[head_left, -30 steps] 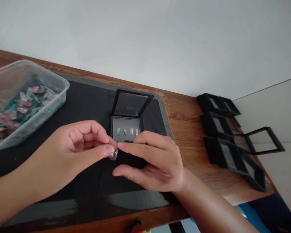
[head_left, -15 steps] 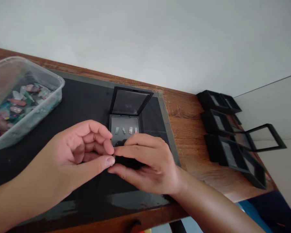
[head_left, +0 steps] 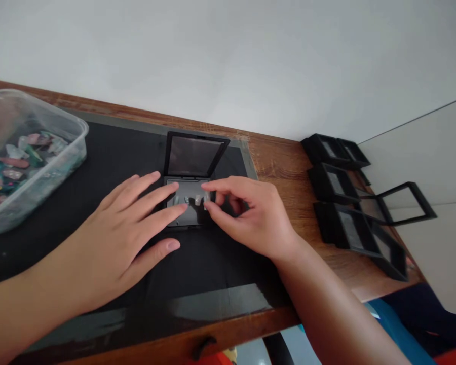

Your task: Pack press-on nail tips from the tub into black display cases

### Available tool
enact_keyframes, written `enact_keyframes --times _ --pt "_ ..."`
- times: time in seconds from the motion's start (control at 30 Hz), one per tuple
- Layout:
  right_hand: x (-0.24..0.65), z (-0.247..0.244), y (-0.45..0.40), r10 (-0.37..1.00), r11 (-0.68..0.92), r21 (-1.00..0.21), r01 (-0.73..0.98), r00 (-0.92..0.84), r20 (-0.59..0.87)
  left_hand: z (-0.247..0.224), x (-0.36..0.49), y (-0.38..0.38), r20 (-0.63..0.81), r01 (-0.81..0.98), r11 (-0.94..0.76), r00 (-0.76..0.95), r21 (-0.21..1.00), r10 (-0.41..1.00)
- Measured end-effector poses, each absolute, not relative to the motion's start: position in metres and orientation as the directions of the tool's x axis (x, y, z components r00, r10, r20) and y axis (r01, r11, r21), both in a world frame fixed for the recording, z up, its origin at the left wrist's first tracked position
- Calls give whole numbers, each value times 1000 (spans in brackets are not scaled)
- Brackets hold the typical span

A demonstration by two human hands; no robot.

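Note:
An open black case (head_left: 190,219) with a clear-windowed lid (head_left: 193,154) stands on the dark mat. Small decorated nail-shaped pieces (head_left: 198,200) lie in a row on its grey inner surface. My left hand (head_left: 137,228) has its fingers spread over the left part of the case, holding nothing. My right hand (head_left: 251,213) is at the case's right side, thumb and forefinger closed on the rightmost small piece (head_left: 206,198), which sits at the end of the row.
At the left stands a clear plastic tub (head_left: 66,152) full of colourful small pieces. Several black cases (head_left: 332,182) are on the wooden table (head_left: 281,170) at the right, one with its lid raised. A wall rises behind.
My hands have parted. The left fingers have spread out over the case, and the right hand has moved up and right to the row's end. The view has shifted slightly.

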State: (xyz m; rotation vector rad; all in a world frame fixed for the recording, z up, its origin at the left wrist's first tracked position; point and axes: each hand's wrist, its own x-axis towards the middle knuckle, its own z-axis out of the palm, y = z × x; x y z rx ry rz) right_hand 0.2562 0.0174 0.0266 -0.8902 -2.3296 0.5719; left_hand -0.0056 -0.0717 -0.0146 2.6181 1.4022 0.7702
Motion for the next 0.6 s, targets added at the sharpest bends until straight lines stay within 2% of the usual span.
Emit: enact_keyframes --times 0.07,0.2,0.4,0.6 --pt "255 23 16 717 666 -588 460 -614 332 -21 -5 -72 383 751 -608 498 258 778" --pt "251 20 11 714 661 -597 453 -624 317 -27 -5 -74 361 752 -583 475 308 803" --pt "244 19 13 679 703 -496 510 -689 254 -23 -5 -74 347 773 -568 469 283 812" --pt "232 16 16 670 717 -469 515 -695 261 -24 -10 -72 350 780 -577 485 242 802"
